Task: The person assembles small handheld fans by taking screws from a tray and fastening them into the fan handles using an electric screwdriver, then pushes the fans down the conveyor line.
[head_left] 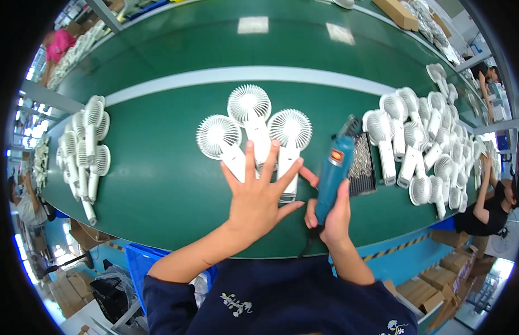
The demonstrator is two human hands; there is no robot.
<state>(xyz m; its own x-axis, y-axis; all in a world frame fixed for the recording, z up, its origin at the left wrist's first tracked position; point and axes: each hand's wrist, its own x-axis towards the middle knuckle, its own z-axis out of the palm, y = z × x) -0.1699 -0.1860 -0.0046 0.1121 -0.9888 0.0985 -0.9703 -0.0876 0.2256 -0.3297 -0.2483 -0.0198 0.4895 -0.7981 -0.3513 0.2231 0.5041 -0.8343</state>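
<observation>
Three white handheld fans lie side by side in front of me: a left fan (pixel 217 137), a middle fan (pixel 249 104) and a right fan (pixel 291 130). Over their handles my left hand (pixel 256 200) is spread, palm down, with its fingers apart. My right hand (pixel 336 213) is wrapped round a blue electric screwdriver (pixel 333 176), which stands tilted with its tip pointing away from me. Just right of the screwdriver is a dark tray (pixel 364 187) of small metal screws, partly hidden behind the tool.
A large pile of white fans (pixel 416 137) covers the right of the green table (pixel 153 167). A smaller stack of fans (pixel 83 151) lies at the left. A pale strip (pixel 259 74) crosses the table. Co-workers, including a person in black (pixel 485 209), sit at the sides.
</observation>
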